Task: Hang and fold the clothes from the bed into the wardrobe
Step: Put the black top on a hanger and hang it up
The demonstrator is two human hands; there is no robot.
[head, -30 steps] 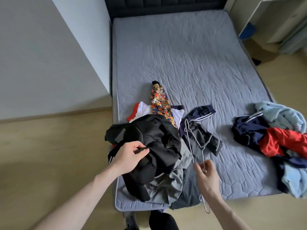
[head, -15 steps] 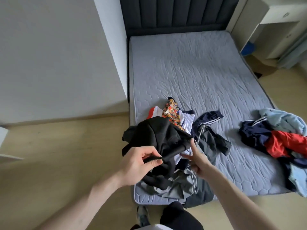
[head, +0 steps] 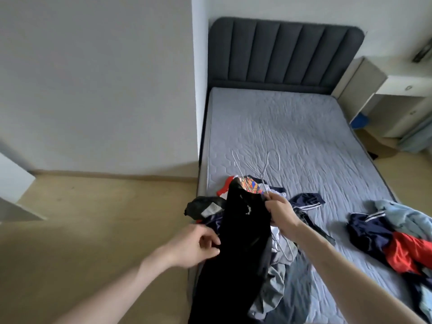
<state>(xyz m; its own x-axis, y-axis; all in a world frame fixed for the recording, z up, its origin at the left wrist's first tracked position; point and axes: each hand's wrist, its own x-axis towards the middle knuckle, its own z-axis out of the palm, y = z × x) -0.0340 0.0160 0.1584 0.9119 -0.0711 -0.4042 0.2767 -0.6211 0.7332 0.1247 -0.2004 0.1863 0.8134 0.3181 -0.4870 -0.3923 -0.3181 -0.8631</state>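
While the left hand (head: 197, 245) is pinching the black garment's (head: 238, 249) left edge, the right hand (head: 279, 210) is gripping its top and the hanger (head: 265, 174), garment hanging lengthwise over the bed's (head: 304, 127) near-left corner.

A white desk (head: 406, 87) is seen right of the bed, a blue object (head: 360, 121) beneath it; wooden floor (head: 93, 218) is noted left.

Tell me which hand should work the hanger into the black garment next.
Probably the right hand: it already holds the wire hangers at the top edge of the black garment. The left hand grips the garment's side lower down, so it is better placed to steady the cloth.
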